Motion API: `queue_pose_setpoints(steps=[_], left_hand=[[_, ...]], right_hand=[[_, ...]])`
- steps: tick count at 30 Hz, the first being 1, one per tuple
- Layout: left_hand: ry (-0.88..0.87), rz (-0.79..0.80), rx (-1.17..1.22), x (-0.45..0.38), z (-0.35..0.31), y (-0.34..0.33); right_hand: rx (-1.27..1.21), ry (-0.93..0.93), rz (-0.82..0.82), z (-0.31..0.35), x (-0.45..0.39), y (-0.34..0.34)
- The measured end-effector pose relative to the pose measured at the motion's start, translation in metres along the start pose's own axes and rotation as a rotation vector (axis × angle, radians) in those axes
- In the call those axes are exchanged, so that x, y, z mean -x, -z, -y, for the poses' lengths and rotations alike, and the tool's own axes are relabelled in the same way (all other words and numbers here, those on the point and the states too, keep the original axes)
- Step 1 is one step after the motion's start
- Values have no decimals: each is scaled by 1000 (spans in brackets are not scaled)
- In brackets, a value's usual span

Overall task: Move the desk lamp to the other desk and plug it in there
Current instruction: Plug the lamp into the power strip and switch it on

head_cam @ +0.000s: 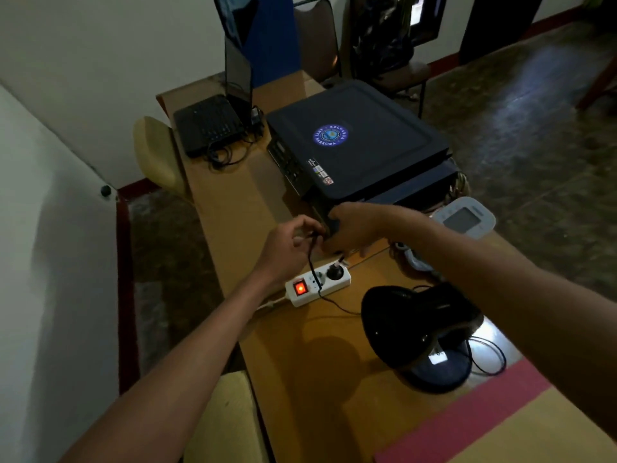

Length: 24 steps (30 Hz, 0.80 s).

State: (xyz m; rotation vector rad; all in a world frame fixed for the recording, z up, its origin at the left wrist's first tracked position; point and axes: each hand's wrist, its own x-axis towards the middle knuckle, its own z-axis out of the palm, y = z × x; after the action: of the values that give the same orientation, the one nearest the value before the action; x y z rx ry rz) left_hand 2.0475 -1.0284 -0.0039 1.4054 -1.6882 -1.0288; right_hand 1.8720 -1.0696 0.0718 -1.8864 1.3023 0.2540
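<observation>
The black desk lamp (414, 325) stands on the wooden desk (310, 372) at the right, its shade tilted down and lit underneath. Its thin black cord (325, 297) runs left across a white power strip (317, 280) whose red switch glows. One black plug sits in the strip's far socket. My left hand (288, 243) pinches the cord just above the strip. My right hand (354, 228) closes on a dark plug at the cord's end, beside the printer's front corner. The plug is mostly hidden by my fingers.
A large black printer (360, 142) fills the desk behind my hands. Farther back sit a black mixer box (208, 125) and a laptop (237, 73). A white monitor device (464, 217) lies at the right. Tan chairs stand on the left; a red and yellow cloth covers the near right.
</observation>
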Motion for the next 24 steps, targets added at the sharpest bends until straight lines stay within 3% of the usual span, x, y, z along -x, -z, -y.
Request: queue_pose_setpoints(steps=[3, 8, 15, 24], left_hand=[[69, 26, 80, -3, 17, -3], [77, 12, -6, 0, 40, -1], [193, 48, -42, 1, 62, -4], [94, 81, -235, -6, 74, -10]], right_hand=[[-208, -53, 64, 3, -15, -10], [-461, -156, 52, 14, -33, -29], [-238, -151, -129, -6, -33, -24], [-23, -53, -232, -11, -29, -32]])
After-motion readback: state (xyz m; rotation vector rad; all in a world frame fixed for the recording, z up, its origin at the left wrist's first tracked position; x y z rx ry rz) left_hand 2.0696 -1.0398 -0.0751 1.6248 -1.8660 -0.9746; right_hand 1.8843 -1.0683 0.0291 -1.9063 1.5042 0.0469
